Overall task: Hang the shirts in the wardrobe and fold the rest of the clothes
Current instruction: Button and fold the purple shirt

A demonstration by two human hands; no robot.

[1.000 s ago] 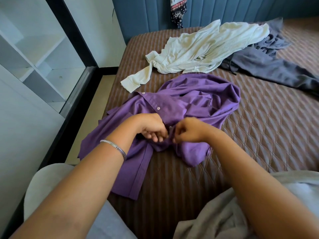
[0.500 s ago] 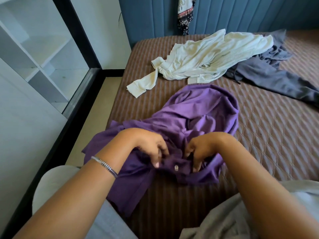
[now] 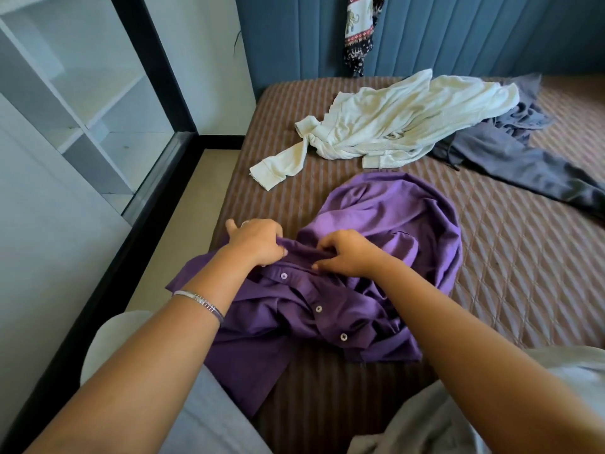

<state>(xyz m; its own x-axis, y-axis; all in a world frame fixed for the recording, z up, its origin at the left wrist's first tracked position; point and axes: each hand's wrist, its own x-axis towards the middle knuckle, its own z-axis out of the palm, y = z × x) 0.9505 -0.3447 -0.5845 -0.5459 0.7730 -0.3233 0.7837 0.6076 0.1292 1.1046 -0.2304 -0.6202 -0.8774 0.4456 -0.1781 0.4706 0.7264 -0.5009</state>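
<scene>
Three garments on brown quilted bed (image 3: 523, 306), blue padded headboard (image 3: 458, 34)

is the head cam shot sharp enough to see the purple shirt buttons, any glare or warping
Head view: the purple shirt is sharp, three buttons plainly visible below the left hand and right hand; daylight brightens the cream garment without blowing it out; wide-angle distortion tilts the wardrobe frame and headboard; forearms in the near corners look softer.
</scene>
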